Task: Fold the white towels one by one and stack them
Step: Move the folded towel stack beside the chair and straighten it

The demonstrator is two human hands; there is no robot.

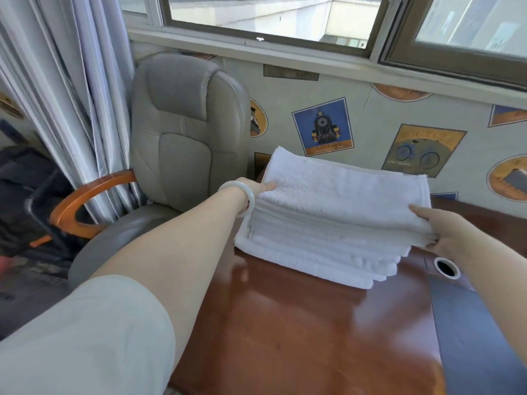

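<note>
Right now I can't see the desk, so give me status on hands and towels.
Left hand flat on stack's left edge. Right hand pinching top towel at right corner. Towel stack squared on wooden desk. Nothing in the way.

An office-like room: a grey leather chair (182, 132) stands left of the glossy wooden counter (299, 323); windows (271, 15) above it.

Towel stack on the desk under the window

The stack of folded towels (328, 223) sits at the far side of the desk (299, 323), against the wall; an office chair (182, 132) stands left of it, and a grommet hole (446, 267) lies right.
</note>
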